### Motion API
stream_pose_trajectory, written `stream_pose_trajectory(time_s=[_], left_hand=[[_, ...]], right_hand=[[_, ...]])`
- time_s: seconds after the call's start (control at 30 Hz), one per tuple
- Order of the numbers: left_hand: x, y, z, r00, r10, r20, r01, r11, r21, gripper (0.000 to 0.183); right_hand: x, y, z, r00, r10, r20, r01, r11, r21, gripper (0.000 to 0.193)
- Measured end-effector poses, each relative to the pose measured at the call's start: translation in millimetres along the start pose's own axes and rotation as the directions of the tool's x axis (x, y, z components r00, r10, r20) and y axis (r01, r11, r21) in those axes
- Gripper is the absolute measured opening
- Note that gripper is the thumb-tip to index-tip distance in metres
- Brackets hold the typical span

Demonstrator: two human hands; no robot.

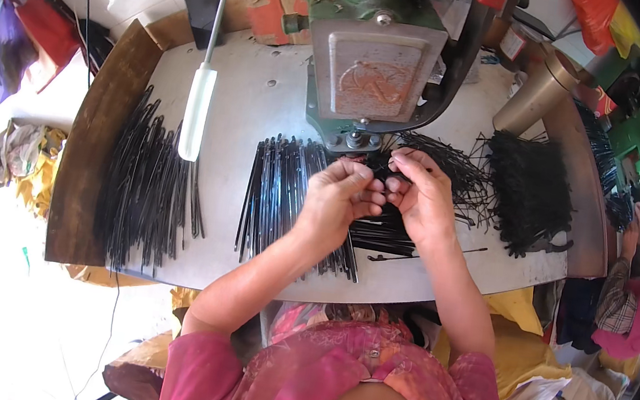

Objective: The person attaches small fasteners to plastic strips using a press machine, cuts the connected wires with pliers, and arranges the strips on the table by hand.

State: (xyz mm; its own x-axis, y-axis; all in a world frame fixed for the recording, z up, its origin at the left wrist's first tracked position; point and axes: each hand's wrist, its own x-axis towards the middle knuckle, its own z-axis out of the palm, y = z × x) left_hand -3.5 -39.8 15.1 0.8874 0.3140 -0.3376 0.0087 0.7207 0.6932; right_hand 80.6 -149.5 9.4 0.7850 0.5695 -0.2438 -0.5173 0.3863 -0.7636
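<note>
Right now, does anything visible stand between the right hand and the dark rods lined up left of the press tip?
Yes: the left hand lies between the right hand and the dark rods, covering part of them in this view. Nothing visible stands between the left hand and the rods.

Left hand (336,196): curling inward, thumb lying uppermost | right hand (424,199): bending its fingers toward the left hand | both hands: almost meeting at the fingertips, grip not showing clearly | left forearm (264,267): slanting forward and rightward | right forearm (455,285): slanting forward and leftward
</note>
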Motion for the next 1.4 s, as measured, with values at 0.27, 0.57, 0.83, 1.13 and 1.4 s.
stream_pose_trajectory(time_s=[0.27, 0.57, 0.83, 1.13, 1.4], left_hand=[[-8, 31, -71, 0.686, 0.654, 0.32, -0.335, -0.106, 0.936, 0.011], [-4, 64, -106, 0.772, 0.633, 0.054, 0.055, -0.152, 0.987, 0.019], [11, 37, -48, 0.743, 0.539, 0.396, -0.368, -0.164, 0.915, 0.018], [27, 30, -38, 0.773, 0.505, 0.384, -0.356, -0.156, 0.921, 0.02], [28, 29, -37, 0.773, 0.509, 0.378, -0.37, -0.122, 0.921, 0.021]], right_hand=[[-8, 11, 2, 0.996, 0.038, 0.075, -0.018, 0.967, -0.254, 0.016], [6, 8, -2, 0.986, 0.151, 0.076, -0.113, 0.922, -0.371, 0.019], [27, 12, 7, 0.974, 0.18, 0.136, -0.121, 0.926, -0.357, 0.024], [32, 13, 5, 0.967, 0.188, 0.174, -0.129, 0.943, -0.307, 0.026], [35, 14, 8, 0.967, 0.193, 0.166, -0.131, 0.937, -0.323, 0.025]])
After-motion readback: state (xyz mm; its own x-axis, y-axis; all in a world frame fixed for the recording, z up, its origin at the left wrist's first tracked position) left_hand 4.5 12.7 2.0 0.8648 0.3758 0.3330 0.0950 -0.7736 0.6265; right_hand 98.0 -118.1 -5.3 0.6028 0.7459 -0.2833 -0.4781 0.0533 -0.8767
